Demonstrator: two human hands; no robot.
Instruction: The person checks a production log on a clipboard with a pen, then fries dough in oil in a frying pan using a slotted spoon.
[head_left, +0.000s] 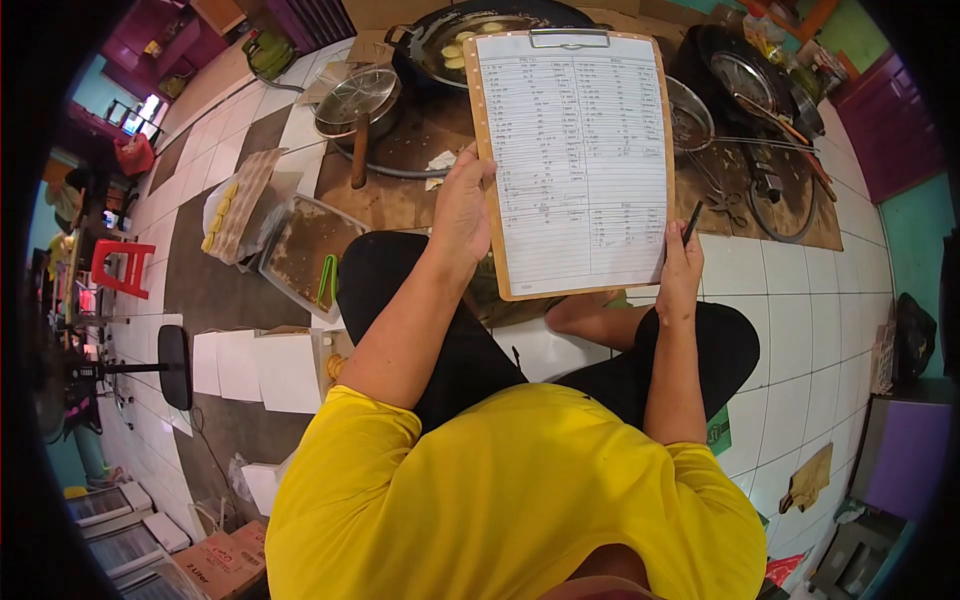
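A brown clipboard [494,240] with a metal clip bears a lined sheet [560,262] covered in handwriting in two columns. My left hand [465,205] grips its left edge, the thumb on the front and the other fingers behind it. At the lower right edge, my right hand [680,272] holds the board, and a dark pen [692,222] sticks up from between its fingers. Behind the top of the board is a large black wok [420,75] with pale round pieces [453,55] in it.
A strainer [358,92] with a wooden handle lies left of the wok. More pans [690,115] and scissors [735,207] are at the right. A shallow tray [310,240], white boxes [285,365] and a red stool [122,268] stand on the left.
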